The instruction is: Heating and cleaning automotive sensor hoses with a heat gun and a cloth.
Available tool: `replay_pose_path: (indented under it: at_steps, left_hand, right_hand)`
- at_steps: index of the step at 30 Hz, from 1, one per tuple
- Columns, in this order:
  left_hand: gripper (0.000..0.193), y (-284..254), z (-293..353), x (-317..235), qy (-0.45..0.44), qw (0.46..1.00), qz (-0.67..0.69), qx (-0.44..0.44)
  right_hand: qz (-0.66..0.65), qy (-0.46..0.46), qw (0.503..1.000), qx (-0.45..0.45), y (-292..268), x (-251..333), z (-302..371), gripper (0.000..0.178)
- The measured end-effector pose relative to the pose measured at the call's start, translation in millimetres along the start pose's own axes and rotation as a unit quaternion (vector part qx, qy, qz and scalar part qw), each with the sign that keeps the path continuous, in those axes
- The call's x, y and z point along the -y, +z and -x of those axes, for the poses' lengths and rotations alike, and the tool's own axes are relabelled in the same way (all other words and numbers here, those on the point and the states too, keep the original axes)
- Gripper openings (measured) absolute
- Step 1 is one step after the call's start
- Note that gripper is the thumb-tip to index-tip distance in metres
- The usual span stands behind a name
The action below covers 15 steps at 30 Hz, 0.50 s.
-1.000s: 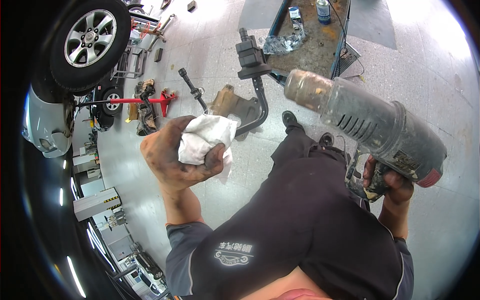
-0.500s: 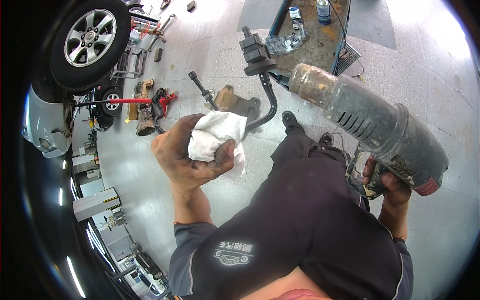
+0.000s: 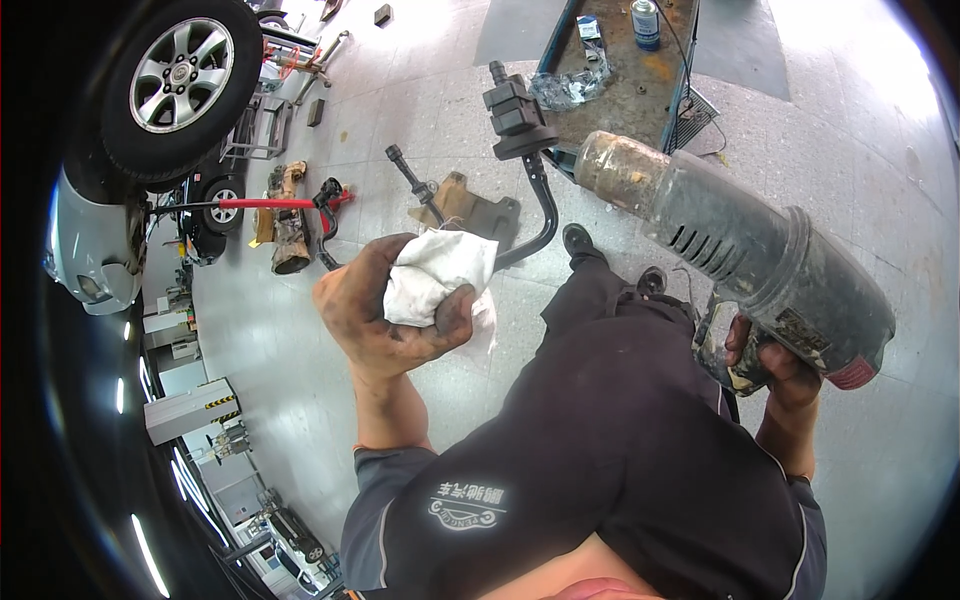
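My left hand (image 3: pixel 375 315), dark with grime, is closed on a crumpled white cloth (image 3: pixel 440 278). The cloth is wrapped about a black hose assembly (image 3: pixel 546 205), whose middle it hides. One bent branch rises to a block-shaped black valve (image 3: pixel 518 118) with a ribbed nozzle. Another branch carries a connector (image 3: pixel 408 172), and a further end sticks out left of my fingers. In my right hand (image 3: pixel 785 375) is the handle of a worn dark heat gun (image 3: pixel 740 240). Its rusty metal nozzle (image 3: pixel 618 168) points up and left, toward the valve but apart from it.
A metal workbench (image 3: pixel 625 110) beyond the heat gun bears a spray can (image 3: pixel 646 25) and crumpled clear plastic (image 3: pixel 575 85). A raised wheel (image 3: pixel 182 75) and car body are at the upper left. Brown metal parts (image 3: pixel 290 225) and a flat plate (image 3: pixel 470 210) lie on the floor.
My left hand, with the cloth and hose assembly, has shifted slightly right and down. The heat gun stays almost where it was.
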State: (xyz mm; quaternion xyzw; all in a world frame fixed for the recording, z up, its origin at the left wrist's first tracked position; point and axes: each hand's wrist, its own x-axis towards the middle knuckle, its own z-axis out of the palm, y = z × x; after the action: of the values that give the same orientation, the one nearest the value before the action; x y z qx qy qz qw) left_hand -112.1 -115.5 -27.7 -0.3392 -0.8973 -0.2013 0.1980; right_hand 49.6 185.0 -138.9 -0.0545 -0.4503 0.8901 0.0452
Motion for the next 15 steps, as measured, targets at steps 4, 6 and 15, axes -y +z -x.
replay_pose_path:
  at_steps: [4,6,15]
  left_hand:
    - [0.045,3.0,1.9,1.4,0.006,1.0,0.015,0.001]
    - [0.045,3.8,1.0,-0.9,0.006,1.0,0.013,0.003]
    - [0.043,8.0,-4.7,-7.4,0.021,0.999,-0.046,0.013]
  right_hand:
    - [0.038,-0.016,0.999,0.004,1.4,-0.5,-0.8,0.05]
    - [0.025,-0.016,0.999,-0.034,5.6,-0.8,-0.7,0.052]
    - [0.137,0.011,0.987,-0.081,9.1,7.9,4.4,0.05]
